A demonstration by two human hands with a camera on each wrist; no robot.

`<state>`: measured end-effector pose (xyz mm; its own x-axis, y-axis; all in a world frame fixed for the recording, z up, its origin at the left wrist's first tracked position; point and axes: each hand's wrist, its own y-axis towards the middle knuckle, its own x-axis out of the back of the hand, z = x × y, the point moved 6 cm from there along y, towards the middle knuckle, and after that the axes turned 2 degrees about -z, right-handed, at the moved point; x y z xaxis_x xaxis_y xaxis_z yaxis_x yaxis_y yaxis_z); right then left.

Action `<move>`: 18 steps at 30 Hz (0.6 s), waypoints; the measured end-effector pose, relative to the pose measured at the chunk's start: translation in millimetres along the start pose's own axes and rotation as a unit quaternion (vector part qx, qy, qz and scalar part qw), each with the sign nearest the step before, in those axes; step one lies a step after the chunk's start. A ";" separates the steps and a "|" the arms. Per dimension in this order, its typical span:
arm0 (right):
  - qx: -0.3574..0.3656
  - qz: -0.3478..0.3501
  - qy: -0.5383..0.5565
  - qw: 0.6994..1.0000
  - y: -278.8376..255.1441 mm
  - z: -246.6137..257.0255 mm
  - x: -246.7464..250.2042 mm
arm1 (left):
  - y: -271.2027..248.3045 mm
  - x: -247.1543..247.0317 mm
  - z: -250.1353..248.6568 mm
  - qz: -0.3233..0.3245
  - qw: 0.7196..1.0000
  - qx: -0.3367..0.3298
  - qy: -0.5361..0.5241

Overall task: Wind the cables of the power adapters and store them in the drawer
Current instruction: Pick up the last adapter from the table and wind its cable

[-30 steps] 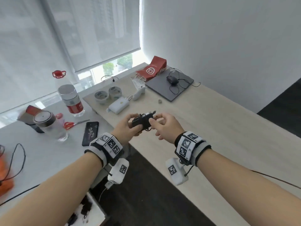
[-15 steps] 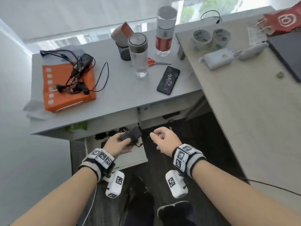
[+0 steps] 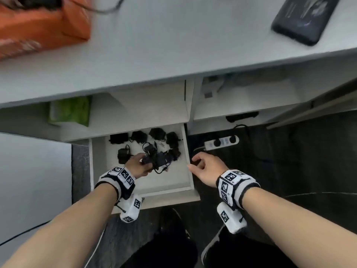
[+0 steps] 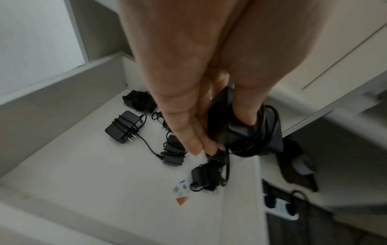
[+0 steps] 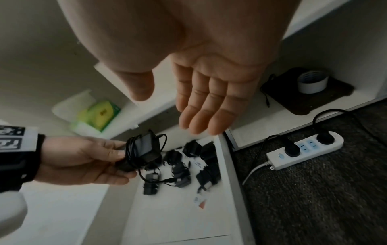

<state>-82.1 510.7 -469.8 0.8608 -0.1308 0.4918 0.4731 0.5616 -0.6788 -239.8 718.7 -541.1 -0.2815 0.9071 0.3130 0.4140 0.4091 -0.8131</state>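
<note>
My left hand [image 3: 138, 165] grips a black power adapter [image 3: 154, 158] with its cable wound round it, above the open white drawer [image 3: 170, 182]. The same adapter [image 4: 247, 132] fills the left wrist view, and in the right wrist view the adapter [image 5: 144, 149] sits between thumb and fingers of that hand. Several wound black adapters [image 3: 156, 135] lie on the drawer floor, one of them a flat block with prongs [image 4: 123, 126]. My right hand [image 3: 204, 167] hovers empty by the drawer's right rim, fingers [image 5: 201, 116] relaxed and loosely extended.
The grey desk top [image 3: 173, 55] overhangs the drawer, with an orange box [image 3: 38, 28] and a black phone [image 3: 303, 18] on it. A green packet [image 3: 69, 111] lies on a shelf. On the dark carpet to the right is a white power strip [image 3: 222, 143].
The view swung down from the desk to the drawer. My right hand let go of the adapter; my left hand carried it down over the open drawer.
</note>
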 end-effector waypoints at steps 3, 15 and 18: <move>0.016 0.024 -0.055 0.998 44.8 -32.9 -30.3 | 61.0 -16.0 30.1 0.008 0.996 0.013 0.092; 0.068 -0.001 -0.059 0.996 128.8 -75.9 -91.7 | 162.4 -37.0 69.1 0.025 0.929 0.009 0.370; 0.077 -0.006 -0.051 0.996 132.3 -76.7 -95.0 | 165.8 -48.9 72.8 0.053 0.911 0.041 0.407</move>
<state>-86.9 534.8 -648.2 0.8278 -0.0598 0.5578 0.4425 0.6807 -0.5838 -220.5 734.9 -727.0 0.5051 0.7273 0.4647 0.3271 0.3369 -0.8829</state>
